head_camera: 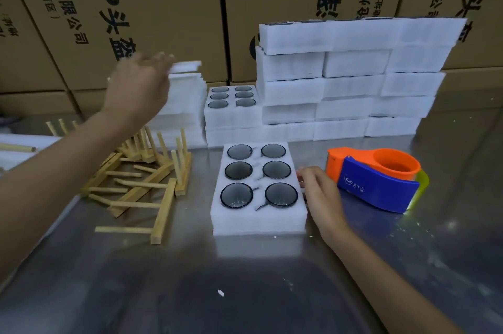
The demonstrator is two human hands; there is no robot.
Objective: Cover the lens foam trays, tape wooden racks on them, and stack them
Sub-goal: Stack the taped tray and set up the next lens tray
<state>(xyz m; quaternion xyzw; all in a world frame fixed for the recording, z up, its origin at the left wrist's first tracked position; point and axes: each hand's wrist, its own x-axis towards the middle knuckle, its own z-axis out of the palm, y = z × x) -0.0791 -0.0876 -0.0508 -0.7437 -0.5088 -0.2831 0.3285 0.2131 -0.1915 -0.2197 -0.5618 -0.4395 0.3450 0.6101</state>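
Just beside the fingertips of the right hand [315,186], which curl against its right edge and steady it, lies the open lens foam tray [258,189], six dark lenses showing in its pockets. The left hand [138,83] reaches up and away to the stack of foam covers [182,105], its blurred fingers pinching the top sheet [187,65] at one end. To do this well, I judge the sheet should come off alone, be carried flat over the tray and squared to its edges before any pressing, with the right hand keeping the tray from sliding. The wooden racks [141,178] lie in a loose heap below the left hand; the tape dispenser [378,178] sits just beyond the right knuckles. The steel table [163,279] is glossy, with white crumbs. Behind stand stacked foam trays [353,75] and cardboard cartons [163,7].
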